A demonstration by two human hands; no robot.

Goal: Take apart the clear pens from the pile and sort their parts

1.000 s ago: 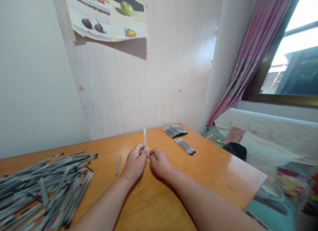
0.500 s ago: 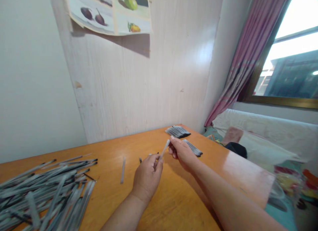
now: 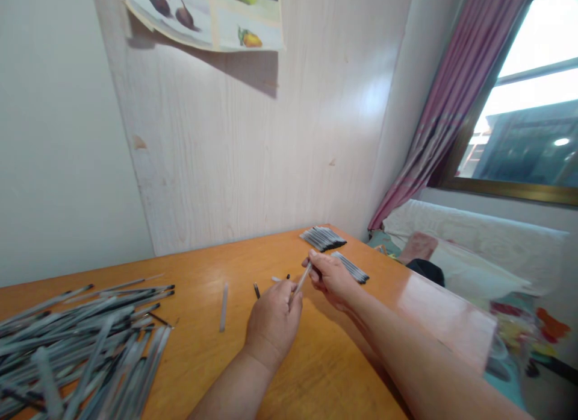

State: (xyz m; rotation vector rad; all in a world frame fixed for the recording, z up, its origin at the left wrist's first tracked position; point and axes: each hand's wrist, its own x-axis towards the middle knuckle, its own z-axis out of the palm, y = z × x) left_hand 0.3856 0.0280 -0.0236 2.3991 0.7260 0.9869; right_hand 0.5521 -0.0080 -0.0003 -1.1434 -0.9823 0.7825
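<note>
Nearest: a heap of grey, translucent sticks [image 3: 74, 338], many with dark ends, lies bottom left on the orange-brown bench [image 3: 329, 375]. The frame's left and bottom edges cut it off, and overlap hides most of the lower ones; too jumbled to count. Both forearms run off the bottom.

Left hand [image 3: 273, 320]: grip pinching the lower end of one thin, pale stick [image 3: 304, 278] between thumb and forefinger — that end is partly covered by the fingers. Right hand [image 3: 333, 278]: grip pinching the upper end, fingertips pressed together on it. Stick slants up to the right, held above the bench between the hands. Any print on it is too small to make out.

A loose clear strip [image 3: 224, 307] lies left of the left hand, and a dark-ended piece [image 3: 257, 290] sits just behind that hand, partly hidden. Another dark tip [image 3: 288, 276] pokes out past the knuckles; can't tell what it belongs to.

Beyond the right hand: a short row of sticks [image 3: 353, 268], partly covered by that hand, then a bigger row [image 3: 322, 238], dark ends aligned.

Farther back: rumpled white cloth [image 3: 469, 227], pink curtain [image 3: 445, 112], window cropped right, fruit poster [image 3: 246, 25] cropped at top — writing unreadable, if any.
</note>
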